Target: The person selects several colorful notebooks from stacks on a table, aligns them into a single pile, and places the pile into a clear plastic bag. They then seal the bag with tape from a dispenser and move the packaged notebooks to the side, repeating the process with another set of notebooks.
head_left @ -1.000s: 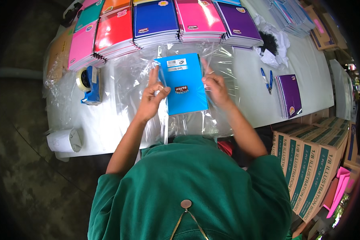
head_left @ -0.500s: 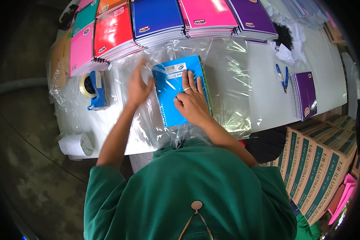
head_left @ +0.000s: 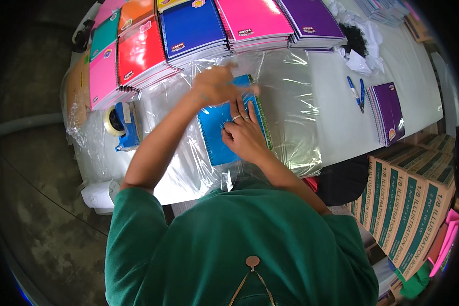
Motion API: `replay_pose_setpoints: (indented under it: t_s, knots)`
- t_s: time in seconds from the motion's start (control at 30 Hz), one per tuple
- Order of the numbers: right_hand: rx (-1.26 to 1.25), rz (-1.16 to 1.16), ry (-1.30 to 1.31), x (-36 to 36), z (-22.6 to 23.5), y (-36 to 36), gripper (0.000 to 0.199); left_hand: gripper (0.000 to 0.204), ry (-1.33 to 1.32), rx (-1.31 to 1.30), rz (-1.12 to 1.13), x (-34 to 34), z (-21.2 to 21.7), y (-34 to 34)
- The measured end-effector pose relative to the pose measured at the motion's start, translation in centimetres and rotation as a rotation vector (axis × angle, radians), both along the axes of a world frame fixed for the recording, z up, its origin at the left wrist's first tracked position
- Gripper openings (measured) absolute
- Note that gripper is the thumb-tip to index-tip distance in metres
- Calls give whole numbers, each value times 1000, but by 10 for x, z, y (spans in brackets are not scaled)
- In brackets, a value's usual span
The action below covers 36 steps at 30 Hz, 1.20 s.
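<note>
A light-blue spiral-bound notebook lies on a sheet of clear plastic film right in front of me. My right hand rests on the notebook, some fingers stretched toward its far edge and others bent; a ring shows on one finger. Over the notebook's far end, motion smears my left hand, its fingers reaching across to the right near the right fingertips. Whether it touches the film or holds anything cannot be made out. The left hand covers the white label area.
Stacks of spiral notebooks, such as a blue stack and a red stack, line the table's far side. A blue tape dispenser stands left. On the right lie pliers, a purple notebook and crumpled paper. Cartons stand lower right.
My left hand has swept right, from beside the notebook to over its far end. The right hand stays on the notebook. The whole view has shifted slightly.
</note>
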State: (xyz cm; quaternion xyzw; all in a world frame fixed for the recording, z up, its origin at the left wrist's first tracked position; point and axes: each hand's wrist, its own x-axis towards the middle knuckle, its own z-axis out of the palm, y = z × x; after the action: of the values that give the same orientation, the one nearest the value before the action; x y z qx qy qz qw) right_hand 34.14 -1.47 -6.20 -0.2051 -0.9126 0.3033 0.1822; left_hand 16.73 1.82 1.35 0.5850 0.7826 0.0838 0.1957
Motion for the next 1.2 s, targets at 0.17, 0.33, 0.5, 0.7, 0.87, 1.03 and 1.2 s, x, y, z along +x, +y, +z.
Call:
replay_pose_setpoints:
  t_s: [0.17, 0.33, 0.5, 0.7, 0.87, 1.03, 1.2]
  knots:
    - [41, -3, 44, 0, -1, 0, 22, 25, -104, 638, 526, -27, -14, -12]
    - [-209, 42, 168, -1, -3, 6, 25, 47, 247, 563, 288, 22, -66, -110]
    - [-574, 131, 401, 10, 3, 15, 27, 56, 317, 129, 278, 67, -79, -121]
    - [-100, 330, 23, -10, -5, 19, 27, 69, 315, 145, 190, 66, -82, -110]
    - [-359, 498, -189, -12, 1, 42, 30, 74, 246, 175, 171, 67, -85, -123]
    - [-272, 450, -299, -17, 6, 37, 31, 73, -66, 183, -114, 174, -61, -195]
    - [-246, 435, -529, -23, 35, 38, 22, 51, -119, 645, 256, 91, -80, -235]
